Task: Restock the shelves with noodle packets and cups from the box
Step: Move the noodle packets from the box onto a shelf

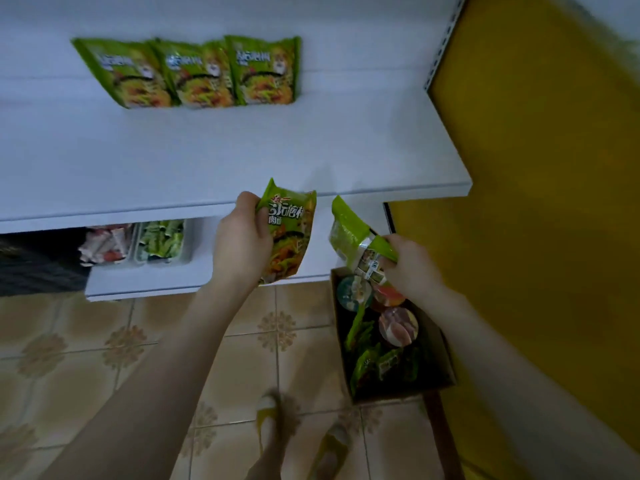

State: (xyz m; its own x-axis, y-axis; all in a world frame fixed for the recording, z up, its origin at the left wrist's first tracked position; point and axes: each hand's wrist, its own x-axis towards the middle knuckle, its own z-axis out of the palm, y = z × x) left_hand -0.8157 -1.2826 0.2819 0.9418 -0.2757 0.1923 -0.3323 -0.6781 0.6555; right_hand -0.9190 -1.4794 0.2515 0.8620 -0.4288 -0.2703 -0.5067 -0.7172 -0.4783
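A green packet (pixel 289 233) of noodles, its printed front facing up, sits in the left hand (pixel 242 240). The fingers and thumb curl round its left edge. It hangs in the air right at the front edge of the white shelf (pixel 242 157), not resting on it.

Just beside it, apart from it, the right hand (pixel 412 263) pinches a second packet (pixel 353 233) by its lower end. This one is tilted, top end leaning up and to the left, with its back and a barcode showing. It hovers over the far end of the cardboard box (pixel 441 344).

The box stands on the tiled floor (pixel 104 341), close against the yellow wall (pixel 536 168). At its far end lie three round cups (pixel 398 326) with their lids up, close together. More green packets (pixel 377 362) fill the near end, standing on edge.

At the back of the shelf, well apart from both hands, three shelved packets (pixel 197 74) of the same green kind lean in a row against the rear panel, edges overlapping.

On the lower shelf (pixel 145 285) two clear trays (pixel 161 240) sit side by side, one with red-and-white wrappers and one with green ones, too blurred to read.

Near the bottom, two feet in pale slippers (pixel 268 420) stand on the tiles, blurred.
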